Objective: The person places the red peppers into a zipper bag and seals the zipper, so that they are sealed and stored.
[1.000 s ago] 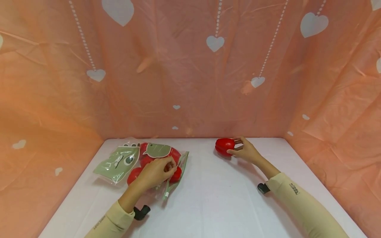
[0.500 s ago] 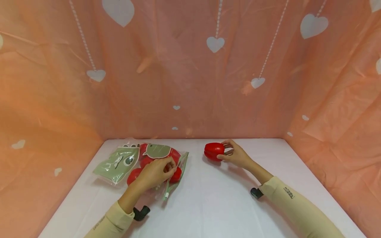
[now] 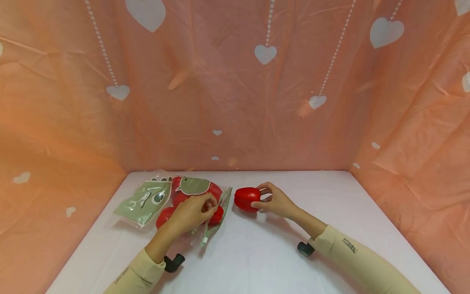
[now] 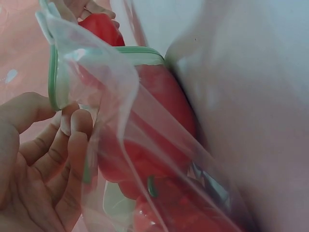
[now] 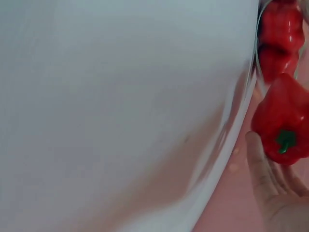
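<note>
A red bell pepper [image 3: 247, 199] with a green stem is gripped between the thumb and fingers of my right hand [image 3: 276, 201], close to the mouth of a clear zip bag [image 3: 227, 199]. My left hand [image 3: 191, 213] pinches the edge of that bag by its green zip band. Several red peppers [image 4: 164, 106] lie inside the bag, seen through the plastic in the left wrist view. In the right wrist view the held bell pepper [image 5: 282, 118] shows its stem end toward my palm, with bagged peppers [image 5: 280, 38] beyond it.
A second clear bag with a green cartoon face [image 3: 147, 202] lies at the left, against the first. The white table [image 3: 264, 257] ends at a peach curtain [image 3: 238, 122] with heart prints. Black wrist mounts [image 3: 174, 262] hang below both sleeves.
My right hand has carried the bell pepper leftward and slightly nearer to me, from the table's far right-middle to beside the bag's mouth. The left hand has stayed in place on the bag.
</note>
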Tool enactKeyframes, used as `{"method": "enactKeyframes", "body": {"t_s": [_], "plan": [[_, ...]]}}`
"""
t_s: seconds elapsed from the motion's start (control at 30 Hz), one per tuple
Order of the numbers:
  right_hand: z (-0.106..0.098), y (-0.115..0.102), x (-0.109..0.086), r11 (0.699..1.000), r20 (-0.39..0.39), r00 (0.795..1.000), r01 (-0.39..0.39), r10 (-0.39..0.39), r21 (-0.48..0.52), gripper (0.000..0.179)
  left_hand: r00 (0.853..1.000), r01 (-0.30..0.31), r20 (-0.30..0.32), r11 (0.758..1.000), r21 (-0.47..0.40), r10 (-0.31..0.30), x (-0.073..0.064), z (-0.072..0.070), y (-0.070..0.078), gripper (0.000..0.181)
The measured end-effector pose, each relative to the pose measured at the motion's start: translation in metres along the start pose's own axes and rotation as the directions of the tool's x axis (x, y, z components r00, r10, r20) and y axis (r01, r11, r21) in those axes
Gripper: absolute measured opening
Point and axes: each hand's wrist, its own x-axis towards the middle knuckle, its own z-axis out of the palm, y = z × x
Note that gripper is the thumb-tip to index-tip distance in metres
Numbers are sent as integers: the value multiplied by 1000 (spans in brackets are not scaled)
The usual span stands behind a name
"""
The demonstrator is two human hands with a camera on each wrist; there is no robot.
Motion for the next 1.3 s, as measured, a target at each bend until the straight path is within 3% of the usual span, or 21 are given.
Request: {"method": "enactKeyframes", "body": {"t_s": [0.67,0.93,1.3], "plan": [[41,-12,-2,994,32,997,-68,65,91,58,999,-35,-26,999,20,36,-1,1,1,11],[45,-15,-5,981,55,992,-117,110,154,59,999,-29,-33,999,26,29,0,-1,2,12],[44,-21,-22,964,102,977,-201,185,175,57,999,-23,-29,1000,16,23,0,0,3,13]]}}
